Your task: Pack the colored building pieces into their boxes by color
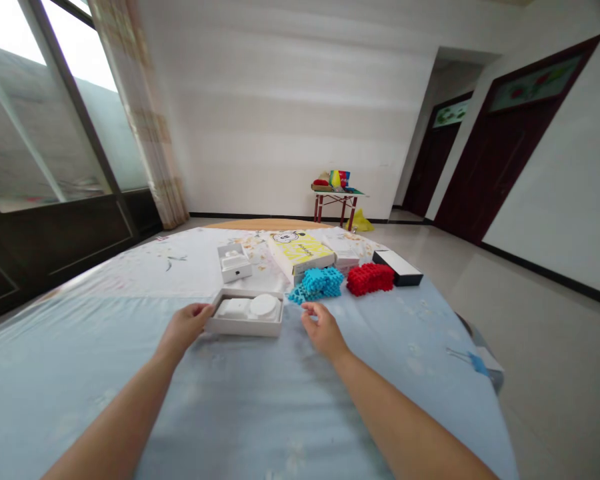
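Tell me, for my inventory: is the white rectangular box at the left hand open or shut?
Open: the box is uncovered on top, a round white object visible inside.

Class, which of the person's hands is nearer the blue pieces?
Right. The right hand is just in front of the blue pieces; the left hand is farther left, at the near white box.
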Demonstrator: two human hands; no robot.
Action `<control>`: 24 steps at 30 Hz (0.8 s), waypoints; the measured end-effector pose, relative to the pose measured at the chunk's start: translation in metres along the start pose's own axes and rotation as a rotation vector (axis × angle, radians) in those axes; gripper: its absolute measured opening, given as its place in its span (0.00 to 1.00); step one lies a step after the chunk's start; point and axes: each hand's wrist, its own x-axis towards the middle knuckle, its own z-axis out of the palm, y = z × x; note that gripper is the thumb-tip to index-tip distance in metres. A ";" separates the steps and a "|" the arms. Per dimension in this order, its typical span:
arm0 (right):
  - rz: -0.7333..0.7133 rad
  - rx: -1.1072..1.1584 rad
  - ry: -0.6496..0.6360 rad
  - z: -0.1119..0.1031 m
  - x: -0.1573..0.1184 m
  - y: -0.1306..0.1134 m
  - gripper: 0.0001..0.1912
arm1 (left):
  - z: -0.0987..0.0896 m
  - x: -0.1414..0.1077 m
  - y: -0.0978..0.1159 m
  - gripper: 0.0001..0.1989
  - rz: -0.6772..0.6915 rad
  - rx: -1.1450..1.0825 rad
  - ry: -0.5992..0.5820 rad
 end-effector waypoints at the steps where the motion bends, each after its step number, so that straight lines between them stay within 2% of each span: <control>1: 0.004 0.011 -0.023 0.002 -0.001 0.000 0.15 | 0.002 -0.007 0.005 0.19 -0.021 -0.058 -0.057; 5: -0.011 0.047 -0.079 0.004 -0.003 -0.002 0.16 | 0.011 -0.027 0.019 0.24 -0.055 -0.182 -0.205; 11: -0.008 0.051 -0.053 -0.004 -0.006 -0.001 0.15 | 0.018 -0.032 0.017 0.30 -0.062 -0.212 -0.240; 13: -0.034 0.021 -0.047 -0.008 -0.003 -0.001 0.16 | 0.017 -0.032 0.016 0.34 -0.002 -0.224 -0.241; 17: -0.159 -0.151 -0.060 -0.009 0.010 -0.010 0.19 | 0.014 -0.035 0.012 0.47 0.231 -0.175 -0.302; 20: -0.228 -0.307 -0.133 -0.002 0.022 -0.021 0.22 | 0.014 -0.038 0.008 0.56 0.272 -0.095 -0.387; 24: -0.176 -0.502 -0.223 0.010 0.031 -0.029 0.25 | 0.016 -0.038 0.005 0.60 0.307 -0.091 -0.405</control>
